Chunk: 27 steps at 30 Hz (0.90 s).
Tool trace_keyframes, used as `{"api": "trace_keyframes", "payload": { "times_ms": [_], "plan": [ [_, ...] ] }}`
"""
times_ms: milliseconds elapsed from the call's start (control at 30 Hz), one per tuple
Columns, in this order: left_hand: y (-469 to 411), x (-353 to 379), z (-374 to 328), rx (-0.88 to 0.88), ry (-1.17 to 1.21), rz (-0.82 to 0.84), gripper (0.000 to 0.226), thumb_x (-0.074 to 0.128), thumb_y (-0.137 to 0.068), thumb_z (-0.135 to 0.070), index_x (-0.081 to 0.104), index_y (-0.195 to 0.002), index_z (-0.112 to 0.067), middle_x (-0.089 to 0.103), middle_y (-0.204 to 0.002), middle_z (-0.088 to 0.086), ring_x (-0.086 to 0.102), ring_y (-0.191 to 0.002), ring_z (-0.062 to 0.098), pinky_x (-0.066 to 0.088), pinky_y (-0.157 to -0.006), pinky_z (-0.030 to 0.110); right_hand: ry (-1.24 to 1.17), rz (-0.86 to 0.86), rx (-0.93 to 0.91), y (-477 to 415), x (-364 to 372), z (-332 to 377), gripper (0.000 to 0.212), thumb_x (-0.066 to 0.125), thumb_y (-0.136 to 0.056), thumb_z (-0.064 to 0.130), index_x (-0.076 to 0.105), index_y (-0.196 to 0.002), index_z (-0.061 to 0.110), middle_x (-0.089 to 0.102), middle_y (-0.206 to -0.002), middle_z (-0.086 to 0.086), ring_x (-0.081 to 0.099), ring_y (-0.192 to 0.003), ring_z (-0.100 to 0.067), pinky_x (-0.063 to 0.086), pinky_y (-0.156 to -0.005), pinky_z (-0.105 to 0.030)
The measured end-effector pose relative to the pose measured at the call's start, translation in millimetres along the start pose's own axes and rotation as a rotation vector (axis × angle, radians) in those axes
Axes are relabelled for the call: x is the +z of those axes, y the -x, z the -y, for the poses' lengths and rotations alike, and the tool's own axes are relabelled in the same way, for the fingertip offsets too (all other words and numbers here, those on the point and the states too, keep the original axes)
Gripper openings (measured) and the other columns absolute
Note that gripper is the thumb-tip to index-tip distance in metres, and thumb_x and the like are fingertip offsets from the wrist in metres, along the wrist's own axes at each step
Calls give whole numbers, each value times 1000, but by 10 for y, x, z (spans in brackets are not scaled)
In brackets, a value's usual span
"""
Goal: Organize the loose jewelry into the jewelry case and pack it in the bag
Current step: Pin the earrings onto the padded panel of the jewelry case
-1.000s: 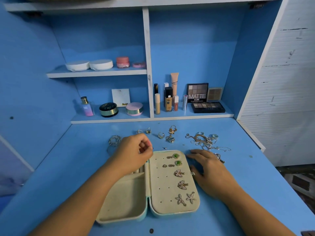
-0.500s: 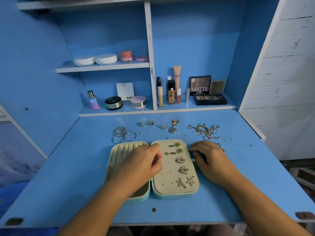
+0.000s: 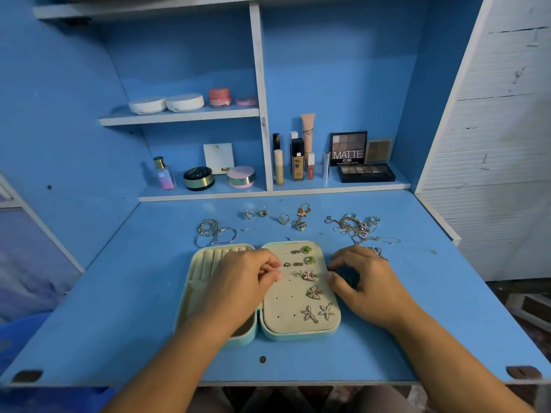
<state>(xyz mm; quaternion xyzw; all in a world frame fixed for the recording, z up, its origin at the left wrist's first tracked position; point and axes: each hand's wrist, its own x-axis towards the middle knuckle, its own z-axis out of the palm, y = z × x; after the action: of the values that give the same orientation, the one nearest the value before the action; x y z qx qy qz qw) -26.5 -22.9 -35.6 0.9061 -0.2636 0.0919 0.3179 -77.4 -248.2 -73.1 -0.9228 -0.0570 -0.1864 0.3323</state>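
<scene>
I am leaning over the blue counter (image 3: 119, 293), where the jewelry case (image 3: 298, 333) is lying open flat, midway between the left and right edges and nearer the front edge than the back. My left hand (image 3: 244, 281) is hovering over the case's left half, covering most of its compartment and leaving the ring rolls (image 3: 214, 256) at the far end showing. Its fingers (image 3: 269, 274) are curling in with the tips bunched together at the left side of the cream earring panel (image 3: 283, 305); I cannot tell whether anything tiny is pinched between them. My right hand (image 3: 366, 284) is arching on the counter just beside the case, fingers (image 3: 338, 257) loosely bent and holding nothing, with thumb and forefinger tips touching the case's right rim. On the panel, two green earrings (image 3: 307, 254) are sitting at the far end, butterfly earrings (image 3: 311, 284) in the middle and a starfish pair (image 3: 317, 312) nearest the front. Behind the case, loose pieces are lying toward the back edge: silver hoops (image 3: 214, 232) on the left, a row of rings (image 3: 264, 213) in the middle and a tangle of chains (image 3: 354, 226) on the right, reaching my right hand's knuckles. Cosmetics (image 3: 298, 159) are standing on the low shelf along the back.
</scene>
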Motion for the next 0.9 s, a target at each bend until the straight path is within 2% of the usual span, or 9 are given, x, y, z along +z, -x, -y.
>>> {"api": "trace_keyframes", "payload": {
  "times_ms": [200, 333, 433, 600, 733, 900],
  "plan": [
    [-10, 21, 8, 78, -27, 58, 21, 67, -89, -19, 72, -110, -24, 63, -90, -18, 57, -83, -5, 46, -78, 10, -16, -5, 4, 4, 17, -20, 17, 56, -80, 36, 67, -86, 24, 60, -90, 16, 54, -89, 1, 37, -73, -6],
    [-56, 48, -30, 150, -58, 122, 28, 62, -93, -28, 67, -120, -32, 60, -98, -17, 52, -97, 1, 44, -87, 19, -21, -3, -2, 6, 24, -20, 14, 57, -80, 34, 65, -79, 23, 61, -85, 14, 55, -83, -2, 37, -69, -7],
    [-138, 73, -77, 192, -104, 180, 30, 60, -94, -33, 66, -123, -32, 53, -95, -18, 48, -101, 6, 40, -86, 21, -26, 2, -5, 1, 27, -23, 14, 57, -80, 33, 63, -76, 21, 61, -84, 13, 55, -81, -3, 37, -68, -7],
    [-212, 120, -92, 154, -123, 191, 19, 63, -92, -35, 72, -107, -29, 50, -90, -20, 49, -99, 5, 36, -81, 18, -23, 2, -17, 5, 22, -33, 16, 56, -81, 34, 64, -76, 20, 61, -83, 12, 55, -82, -3, 38, -69, -8],
    [-175, 139, -102, 130, -69, 181, 10, 65, -90, -32, 73, -95, -27, 60, -93, -16, 54, -93, 3, 45, -83, 22, -25, 2, -24, 3, 28, -29, 16, 56, -81, 33, 63, -76, 20, 60, -82, 13, 54, -80, -3, 36, -68, -7],
    [-91, 120, -86, 45, -26, 61, 4, 68, -82, -22, 66, -79, -21, 70, -82, -11, 62, -76, 5, 52, -70, 31, -31, -2, -26, 9, 30, -36, 16, 56, -81, 33, 63, -76, 19, 59, -80, 13, 54, -79, -3, 35, -66, -6]
  ]
}}
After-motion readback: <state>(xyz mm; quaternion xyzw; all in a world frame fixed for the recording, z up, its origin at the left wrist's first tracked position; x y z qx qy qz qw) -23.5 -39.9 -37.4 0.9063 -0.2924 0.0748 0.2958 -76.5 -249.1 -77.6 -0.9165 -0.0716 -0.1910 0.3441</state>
